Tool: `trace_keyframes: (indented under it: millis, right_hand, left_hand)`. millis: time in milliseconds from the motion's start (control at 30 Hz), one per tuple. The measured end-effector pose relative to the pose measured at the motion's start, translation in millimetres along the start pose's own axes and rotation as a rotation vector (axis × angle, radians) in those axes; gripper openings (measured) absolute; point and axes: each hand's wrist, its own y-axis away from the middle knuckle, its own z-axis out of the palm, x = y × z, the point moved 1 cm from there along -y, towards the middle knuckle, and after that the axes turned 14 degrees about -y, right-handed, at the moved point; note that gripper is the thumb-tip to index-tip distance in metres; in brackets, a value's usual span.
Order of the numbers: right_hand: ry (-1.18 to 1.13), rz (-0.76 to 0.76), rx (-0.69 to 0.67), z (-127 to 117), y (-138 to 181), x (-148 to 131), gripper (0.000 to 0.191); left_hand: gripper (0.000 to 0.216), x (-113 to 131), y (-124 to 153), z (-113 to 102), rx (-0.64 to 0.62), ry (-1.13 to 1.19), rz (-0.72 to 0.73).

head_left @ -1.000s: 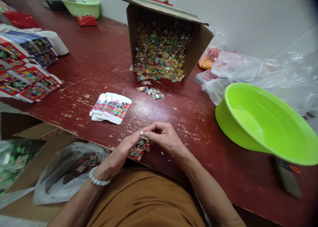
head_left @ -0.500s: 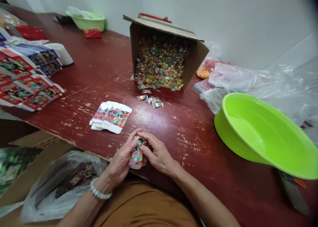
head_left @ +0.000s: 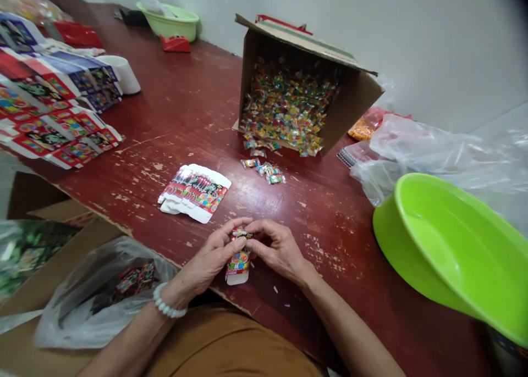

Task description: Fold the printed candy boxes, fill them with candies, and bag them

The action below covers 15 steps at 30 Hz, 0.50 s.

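Observation:
A small printed candy box (head_left: 238, 264) is held between both hands at the table's front edge, its white end flap sticking out toward me. My left hand (head_left: 212, 256) is closed on its left side with the thumb across the front. From the right, my right hand (head_left: 276, 248) pinches the upper part of the same box with thumb and fingers; some fingertips are hidden behind it. Just beyond my hands lies a fanned stack of flat printed boxes (head_left: 196, 193). A few wrapped candies (head_left: 270, 171) lie farther back.
A cardboard carton (head_left: 350, 107) on its side spills wrapped candies. A green basin (head_left: 388, 228) stands right, before clear plastic bags (head_left: 396, 146). Stacked printed boxes (head_left: 53, 113) are at left. Below the edge, a plastic bag (head_left: 70, 316) holds small dark packets.
The view has shifted, so the table things appear farther right. My left thumb has moved across the box's front, and my right fingers have risen toward its top. Small white bits now show beside it.

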Motion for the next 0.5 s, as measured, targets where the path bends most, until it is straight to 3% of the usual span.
trace_keyframes:
  millis: [100,167,267,400,500]
  right_hand:
    - [0.065,0.047,0.009,-28.9,-25.8,0.1,0.019]
    - [0.191,0.077,0.245,-54.7,-53.1,0.2,0.026]
    - [0.585,0.177,0.570,-85.4,-92.4,3.8,0.041]
    - [0.647,0.243,0.637,-96.7,-115.0,15.6,0.037]
    - [0.574,0.235,0.643,-96.5,-112.5,21.1,0.030]
  left_hand:
    - [0.057,0.4,-5.6,-3.9,0.060,0.020,-0.034]
    - [0.060,1.7,-8.5,-7.7,0.167,0.011,-0.041]
    - [0.064,4.0,-8.6,-16.0,0.272,-0.077,-0.050]
    - [0.048,11.0,1.5,-35.1,0.335,-0.513,0.019]
    - [0.028,17.2,11.9,-51.2,0.278,-0.837,0.097]
